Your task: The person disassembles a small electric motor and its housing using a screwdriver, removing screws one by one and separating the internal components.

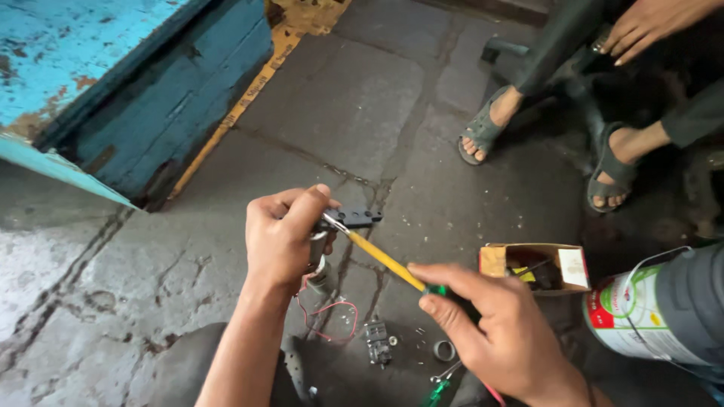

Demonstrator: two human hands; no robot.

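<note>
**Screwdriver tip meets small black part over stone floor**

Paint flakes from a blue wooden structure (113, 83) at ten o'clock, with a yellow strip (234, 113) running along its foot down to the grey stone floor (362, 98).

At the centre, slightly toward nine o'clock, the left hand (283, 237) has its grip pressed around a small black part (351, 218), thumb on top and fingers curled beneath; a metal piece and a thin red wire (328, 313) hang below the fist toward six o'clock. The part sits in the air above the floor, at the top edge of that fist.

From the part, a screwdriver (385, 260) with a yellow shaft and green handle slants toward five o'clock, its metal tip touching the part. The right hand (494, 332) at five o'clock pinches the handle, forefinger stretched along it.

Below the hands, at six o'clock, a small dark component (377, 343), a metal ring (444, 350) and loose screws lie on the floor.

At four o'clock an open cardboard box (539, 267) holds small tools, and just beside it lies a white, red and green can (641, 320) on its side.

At one to two o'clock another person's sandalled feet (543, 143) rest on the floor, a hand (648, 26) above them.
</note>
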